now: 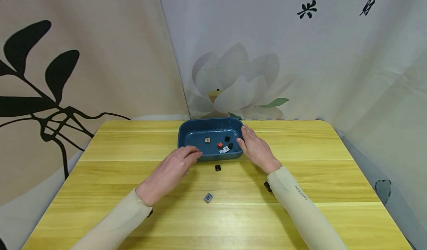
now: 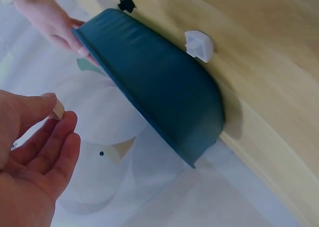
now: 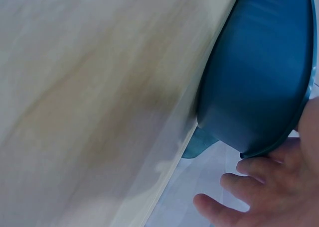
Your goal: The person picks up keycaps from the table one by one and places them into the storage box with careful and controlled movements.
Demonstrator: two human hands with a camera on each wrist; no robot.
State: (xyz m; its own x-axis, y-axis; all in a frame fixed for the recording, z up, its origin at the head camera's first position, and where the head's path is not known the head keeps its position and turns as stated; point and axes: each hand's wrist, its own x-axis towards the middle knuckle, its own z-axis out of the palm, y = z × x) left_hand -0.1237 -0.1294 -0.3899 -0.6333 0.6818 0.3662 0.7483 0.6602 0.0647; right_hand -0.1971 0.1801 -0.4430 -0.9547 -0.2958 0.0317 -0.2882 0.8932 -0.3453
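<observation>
A blue rectangular tray (image 1: 210, 157) stands near the table's far edge. Over its front left corner, my left hand (image 1: 173, 170) pinches a small beige block (image 2: 58, 109) between thumb and fingertips. My right hand (image 1: 256, 148) rests at the tray's right end, fingers fairly straight and thumb at the rim. Inside the tray lie a tan square piece (image 1: 207, 140), a red piece (image 1: 219, 145), two black pieces and two white patterned pieces (image 1: 226, 149). In front of it are a black piece (image 1: 218, 167) and a hollow white piece (image 2: 199, 45), mostly hidden by the left hand in the head view.
A small grey square piece (image 1: 208, 197) lies nearer on the wooden table (image 1: 300, 220). Behind the table's far edge hangs a printed curtain (image 1: 133, 57) with leaves, a lotus and written characters.
</observation>
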